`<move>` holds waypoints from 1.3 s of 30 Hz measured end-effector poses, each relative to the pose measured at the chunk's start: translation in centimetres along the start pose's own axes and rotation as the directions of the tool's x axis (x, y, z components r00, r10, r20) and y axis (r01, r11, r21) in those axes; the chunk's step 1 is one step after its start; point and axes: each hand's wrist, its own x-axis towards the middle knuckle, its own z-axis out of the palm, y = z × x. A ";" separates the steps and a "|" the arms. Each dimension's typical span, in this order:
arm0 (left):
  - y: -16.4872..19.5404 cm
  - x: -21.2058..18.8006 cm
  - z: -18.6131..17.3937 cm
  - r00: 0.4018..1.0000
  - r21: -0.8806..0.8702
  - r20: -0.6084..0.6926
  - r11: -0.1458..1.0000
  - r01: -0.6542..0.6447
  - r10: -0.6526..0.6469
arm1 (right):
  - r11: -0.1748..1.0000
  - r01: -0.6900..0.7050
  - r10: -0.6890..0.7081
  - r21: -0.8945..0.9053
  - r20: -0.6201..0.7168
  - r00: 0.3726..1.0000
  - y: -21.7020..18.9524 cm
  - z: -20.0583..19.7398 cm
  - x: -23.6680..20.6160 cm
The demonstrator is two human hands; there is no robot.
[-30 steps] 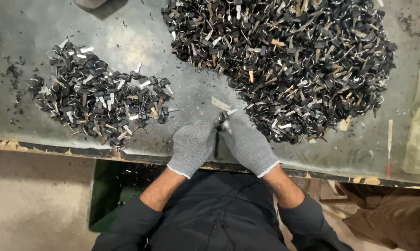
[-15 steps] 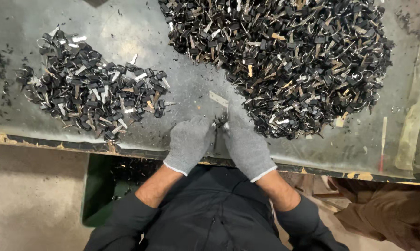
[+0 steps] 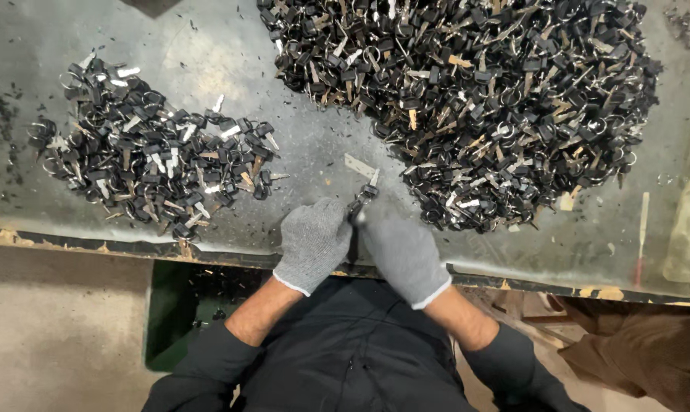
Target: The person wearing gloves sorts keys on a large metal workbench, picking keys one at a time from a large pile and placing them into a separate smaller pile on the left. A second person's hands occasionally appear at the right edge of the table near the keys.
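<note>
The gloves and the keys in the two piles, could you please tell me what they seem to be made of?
The gloves on the left hand and right hand look like grey knitted fabric: a fine speckled weave with white cuff edging. The keys in the small pile and large pile seem to have matte black heads, probably plastic, and bare metal blades, some silvery and shiny, some brassy.

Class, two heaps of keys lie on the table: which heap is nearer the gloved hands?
The larger heap, on the right; it nearly reaches the right hand.
</note>
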 end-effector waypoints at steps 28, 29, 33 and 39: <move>-0.3 4.5 -3.4 0.954 -0.076 0.002 0.951 -0.300 0.301 | 0.968 -0.177 0.097 0.177 0.389 0.916 0.1 -0.3 -1.4; -0.3 5.2 -2.8 0.941 -0.029 0.081 0.944 -0.328 0.329 | 0.973 -0.129 0.060 0.190 0.328 0.943 0.0 0.0 -1.3; -0.2 5.6 -1.7 0.961 0.025 0.162 0.972 -0.232 0.225 | 0.946 -0.323 0.313 0.006 0.233 0.921 0.5 0.1 -0.6; 0.4 2.9 -2.2 0.989 -0.082 0.049 0.986 0.146 -0.142 | 0.952 -0.293 0.276 0.090 0.166 0.947 0.9 -0.5 -0.7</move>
